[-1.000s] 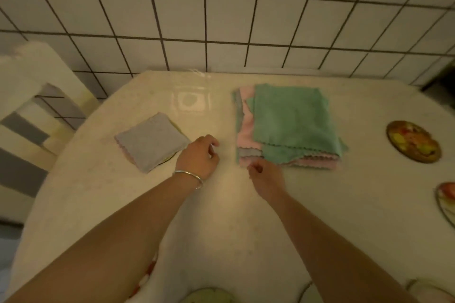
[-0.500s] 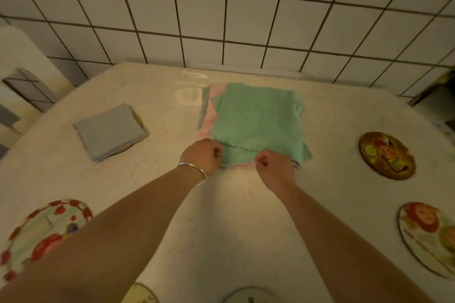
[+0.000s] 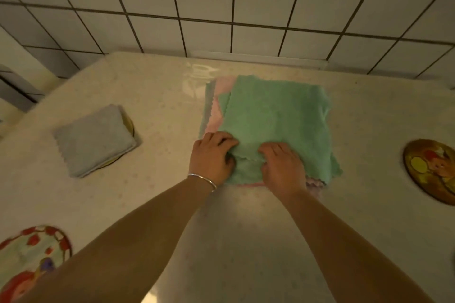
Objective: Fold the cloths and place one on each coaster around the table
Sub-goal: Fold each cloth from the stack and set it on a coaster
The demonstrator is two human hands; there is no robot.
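A stack of cloths lies at the table's far middle, with a green cloth [image 3: 275, 115] on top and pink cloths [image 3: 216, 115] showing underneath. My left hand [image 3: 212, 156] and my right hand [image 3: 283, 167] both pinch the near edge of the green cloth, which is lifted slightly and bunched between them. A folded grey cloth [image 3: 94, 139] rests on a coaster [image 3: 129, 124] at the left, mostly hiding it. Bare round coasters lie at the right [image 3: 429, 170] and at the near left [image 3: 32, 256].
The cream table [image 3: 234, 241] runs up to a white tiled wall [image 3: 221, 2] at the back. A chair back shows at the far left edge [image 3: 14, 74].
The camera has leaned closer. Both hands moved forward from the table in front of the stack onto the green cloth's near edge and took hold of it.
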